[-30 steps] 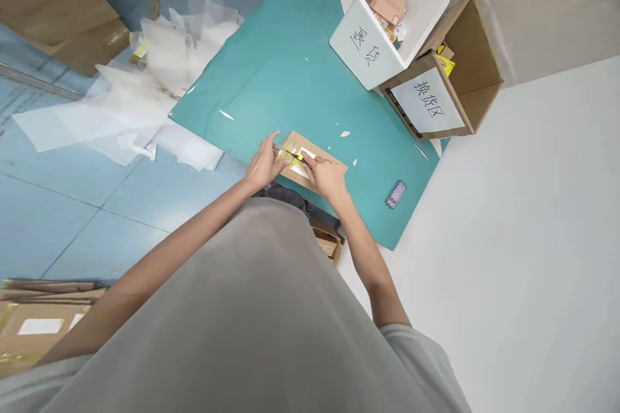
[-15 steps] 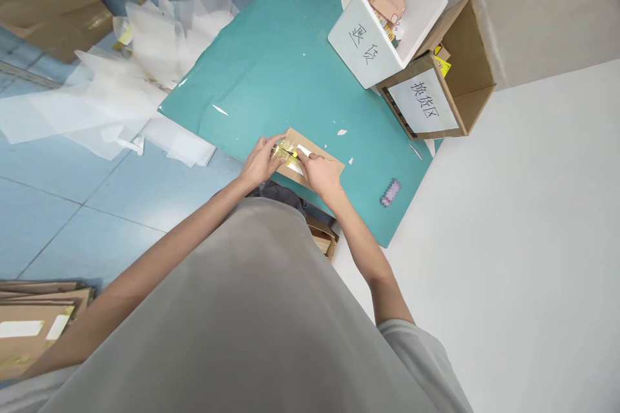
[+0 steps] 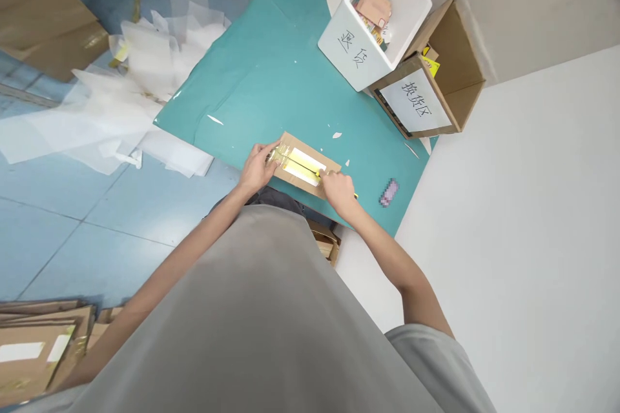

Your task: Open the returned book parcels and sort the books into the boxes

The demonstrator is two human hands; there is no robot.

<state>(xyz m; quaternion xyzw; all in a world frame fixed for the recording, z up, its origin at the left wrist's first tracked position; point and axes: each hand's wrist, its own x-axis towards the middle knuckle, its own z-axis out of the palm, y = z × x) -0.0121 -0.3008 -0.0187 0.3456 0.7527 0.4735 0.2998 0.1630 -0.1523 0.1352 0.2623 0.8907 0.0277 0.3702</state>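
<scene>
Since half a second ago, my right hand (image 3: pixel 340 188) has slid along the small brown carton (image 3: pixel 333 165) toward its right end, and a longer dark line is now showing between my two hands. That fist is closing round a yellow tool (image 3: pixel 318 173), probably a cutter; I cannot tell whether the line is its blade or a slit. My left hand (image 3: pixel 258 169) is gripping the carton's left end, fingers curling over the corner beside the shiny tape (image 3: pixel 279 155). The carton is lying flat on the green tabletop (image 3: pixel 271 90), close to the near edge, with the white label (image 3: pixel 301 166) facing up.

If that line is a blade, its tip is pointing toward my left fingers, so pushing back the other way could be risking a cut. Pressing too hard could be driving the edge through the cardboard into whatever is inside. Only one end is being held, so a snag in the tape could be swinging the free end round, or tugging the carton off that near edge.
</scene>
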